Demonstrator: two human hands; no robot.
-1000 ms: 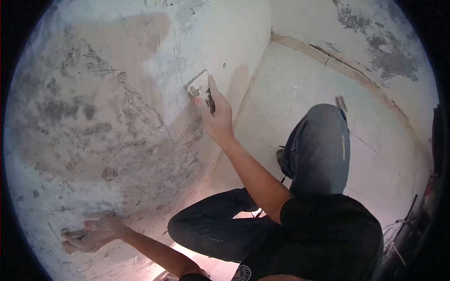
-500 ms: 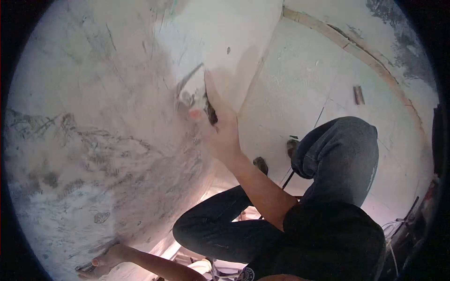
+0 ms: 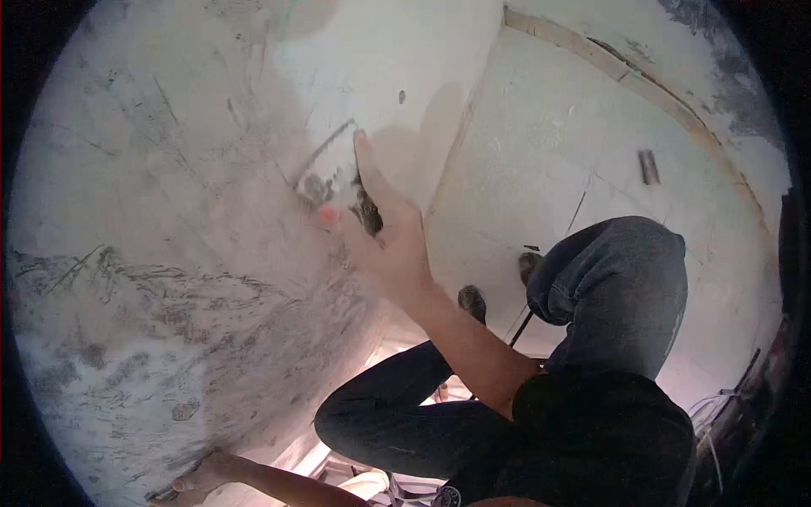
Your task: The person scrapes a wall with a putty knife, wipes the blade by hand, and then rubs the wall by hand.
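My right hand (image 3: 397,241) is closed on a putty knife (image 3: 334,173), its fingers spread along the smeared, pale blade. The blade's dark front edge lies against a patchy, plastered wall (image 3: 194,194). A dark part of the putty knife shows beside my palm. At the lower left, my left hand (image 3: 207,473) is closed, its thumb showing, around a thin dark-edged thing (image 3: 162,492) close to the wall; I cannot tell what it is. Dark scuffs and grey patches cover the wall between my hands.
My bent knees in jeans (image 3: 625,262) rise at the centre and right. A pale panelled surface (image 3: 507,144) adjoins the wall, bordered by a tan strip (image 3: 667,97). A small dark piece (image 3: 648,167) lies on it. Cables (image 3: 718,406) hang at the lower right.
My right hand has moved slightly left with the putty knife, whose blade now lies more slanted. My left hand keeps its grip, appearing slightly lower and farther right.
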